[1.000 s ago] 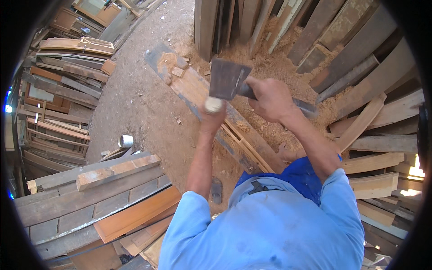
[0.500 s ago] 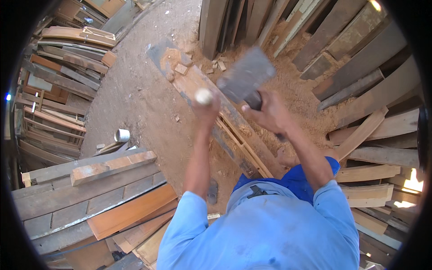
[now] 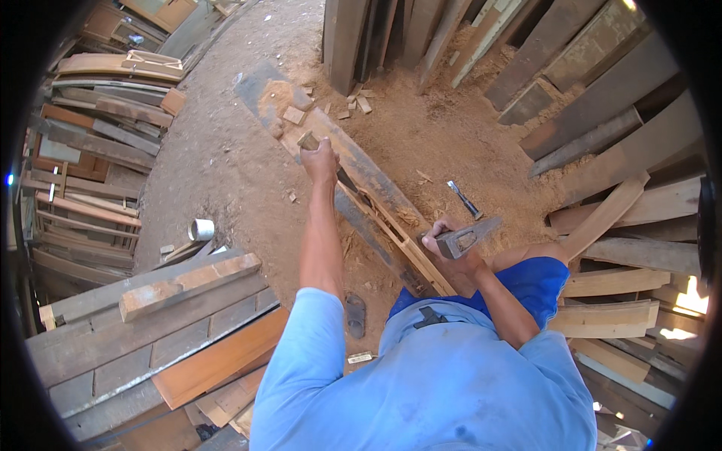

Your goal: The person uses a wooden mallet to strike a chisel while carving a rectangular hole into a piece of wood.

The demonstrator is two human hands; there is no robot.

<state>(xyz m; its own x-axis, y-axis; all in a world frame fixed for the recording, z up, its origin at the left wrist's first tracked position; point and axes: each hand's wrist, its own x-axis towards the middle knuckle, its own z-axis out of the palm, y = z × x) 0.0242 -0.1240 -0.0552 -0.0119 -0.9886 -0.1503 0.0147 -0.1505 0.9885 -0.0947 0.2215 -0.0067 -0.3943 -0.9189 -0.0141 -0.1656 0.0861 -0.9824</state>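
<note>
Nearest the body, the right hand (image 3: 450, 242) is closing tightly around a heavy metal-headed hammer (image 3: 468, 239), gripping it close up under the head and resting it low beside the knee; held that short it is likely easy to steady but gives little swing. Further out, the left hand (image 3: 321, 160) is wrapping fully around the wooden handle of a chisel (image 3: 325, 156), its blade angling down onto the long wooden frame piece (image 3: 376, 203) lying on the sawdust floor (image 3: 226, 173). The frame looks stiff, weathered and prone to splitting along its joints, so the tool probably wants a firm grip well up the handle. Beyond it, a second small tool (image 3: 464, 198) is lying loose in the sawdust, and planks (image 3: 571, 68) are leaning at the far side.
</note>
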